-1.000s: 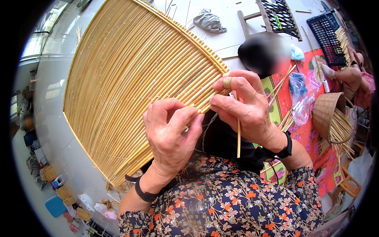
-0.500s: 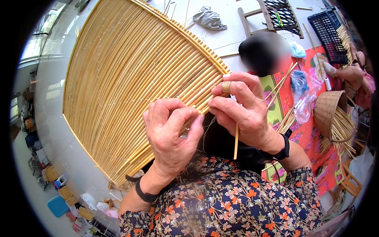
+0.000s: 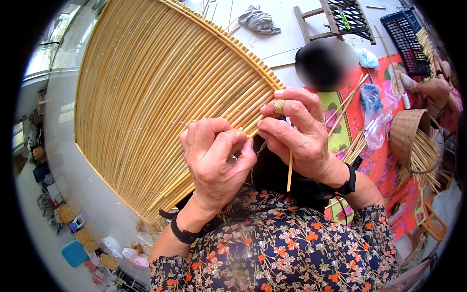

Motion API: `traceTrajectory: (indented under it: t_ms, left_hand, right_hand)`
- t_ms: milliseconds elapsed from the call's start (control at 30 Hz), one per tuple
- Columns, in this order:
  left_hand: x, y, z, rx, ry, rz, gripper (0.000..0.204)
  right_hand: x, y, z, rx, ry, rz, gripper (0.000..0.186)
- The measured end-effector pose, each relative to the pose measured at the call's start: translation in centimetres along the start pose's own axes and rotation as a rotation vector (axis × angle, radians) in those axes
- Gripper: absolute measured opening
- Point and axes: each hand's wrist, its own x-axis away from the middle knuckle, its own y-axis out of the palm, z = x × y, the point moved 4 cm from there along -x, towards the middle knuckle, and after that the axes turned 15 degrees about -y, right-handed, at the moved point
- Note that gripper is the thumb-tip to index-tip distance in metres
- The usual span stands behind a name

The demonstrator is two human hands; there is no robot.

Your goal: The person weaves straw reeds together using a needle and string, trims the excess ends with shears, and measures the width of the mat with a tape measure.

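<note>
A large mat of yellow plant stalks (image 3: 155, 92), bound side by side with pale thread, slopes up in front of me to the left. At its near edge my left hand (image 3: 216, 158) is closed, thumb and forefinger pinched on the outermost stalk. Close by at the right corner, my right hand (image 3: 304, 138) is closed round the stalk's end, its fingers touching the mat's edge. Below those fingers a loose stalk end (image 3: 290, 177) hangs down. One right finger wears a brass-coloured thimble ring (image 3: 278, 106). Whether a needle is between the fingertips is hidden.
To the right, a wicker basket (image 3: 406, 136) of cut stalks tips on a red floral cloth (image 3: 379, 170), beside plastic bags (image 3: 377, 131). Another person sits beyond, near a dark crate (image 3: 404, 44). A wooden stool (image 3: 335, 19) and grey cloth (image 3: 259, 20) lie further off.
My left hand has shifted slightly right and down along the mat's edge, still pinching. My right hand keeps nearly the same place. The view has moved a little.
</note>
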Motion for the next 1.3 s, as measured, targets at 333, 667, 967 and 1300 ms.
traceTrajectory:
  t_ms: [333, 667, 967, 1300]
  left_hand:
    - [0.1, 0.1, -0.1, -0.009, 0.018, 0.014, 0.024]
    - [0.5, -0.2, -0.5, 0.092, -0.078, -0.042, 0.023]
    - [0.2, -0.1, -0.7, 0.072, -0.015, -0.070, 0.024]
    - [0.6, -0.6, -2.4, 0.409, -0.148, -0.091, 0.018]
  right_hand:
    - [0.1, 0.1, 0.1, -0.023, -0.006, -0.018, 0.025]
    - [-0.1, 0.1, 0.0, -0.042, 0.018, -0.005, 0.024]
    - [0.5, 0.6, 0.5, -0.048, -0.015, -0.018, 0.026]
    - [1.2, -1.6, -0.2, 0.053, 0.008, -0.045, 0.061]
